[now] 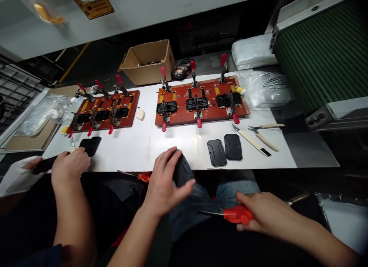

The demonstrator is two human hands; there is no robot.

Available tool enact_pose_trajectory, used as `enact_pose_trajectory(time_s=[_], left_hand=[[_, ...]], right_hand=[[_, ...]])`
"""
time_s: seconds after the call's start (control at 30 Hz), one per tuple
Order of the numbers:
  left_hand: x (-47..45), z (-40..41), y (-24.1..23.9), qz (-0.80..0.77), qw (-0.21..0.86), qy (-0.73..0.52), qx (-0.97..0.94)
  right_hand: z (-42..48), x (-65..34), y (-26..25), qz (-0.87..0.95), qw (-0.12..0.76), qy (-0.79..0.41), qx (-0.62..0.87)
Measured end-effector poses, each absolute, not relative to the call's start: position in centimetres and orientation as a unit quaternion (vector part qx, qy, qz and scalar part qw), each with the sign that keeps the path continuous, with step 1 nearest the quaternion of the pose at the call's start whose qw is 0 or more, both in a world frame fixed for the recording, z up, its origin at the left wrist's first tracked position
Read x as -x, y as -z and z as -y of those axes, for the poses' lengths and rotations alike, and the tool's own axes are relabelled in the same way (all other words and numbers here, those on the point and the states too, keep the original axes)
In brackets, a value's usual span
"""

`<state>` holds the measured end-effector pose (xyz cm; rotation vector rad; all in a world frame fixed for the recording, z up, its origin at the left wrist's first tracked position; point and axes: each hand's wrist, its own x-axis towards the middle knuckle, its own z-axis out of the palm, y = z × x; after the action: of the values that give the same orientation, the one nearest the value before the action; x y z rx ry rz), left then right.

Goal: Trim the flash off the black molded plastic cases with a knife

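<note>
My left hand (162,184) is closed round a black plastic cover (181,170) at the near edge of the white table (172,144), thumb on its right side. Over my lap, my right hand (260,213) grips a red-handled tool (235,214) whose thin metal tip points left. Two more black covers (224,149) lie flat on the table just right of my left hand. Beyond them a red clamp fixture (201,102) holds three black parts under red-tipped toggle clamps.
A co-worker's hand (69,163) at the left holds a black part beside a white-gloved hand (17,177). A second red fixture (105,111), a cardboard box (148,61), wooden-handled tools (260,138), plastic bags (264,86) and a green conveyor belt (322,52) surround the work area.
</note>
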<state>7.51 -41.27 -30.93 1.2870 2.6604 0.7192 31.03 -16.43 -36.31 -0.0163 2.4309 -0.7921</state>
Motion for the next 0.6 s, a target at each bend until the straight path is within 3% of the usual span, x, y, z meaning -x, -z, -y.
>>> enact_pose_trajectory(time_s=[0.2, 0.47, 0.6], left_hand=[[-1.5, 39.0, 36.1, -0.860, 0.086, -0.216, -0.455], [-6.8, 29.9, 36.6, -0.785, 0.184, -0.242, -0.541], [-9.2, 35.1, 35.6, -0.799, 0.200, -0.251, -0.509]], right_hand=[[17.2, -31.2, 35.0, -0.906, 0.293, 0.304, -0.026], [16.6, -30.6, 34.4, -0.896, 0.312, 0.312, -0.047], [14.1, -31.3, 34.3, -0.895, 0.286, 0.339, -0.041]])
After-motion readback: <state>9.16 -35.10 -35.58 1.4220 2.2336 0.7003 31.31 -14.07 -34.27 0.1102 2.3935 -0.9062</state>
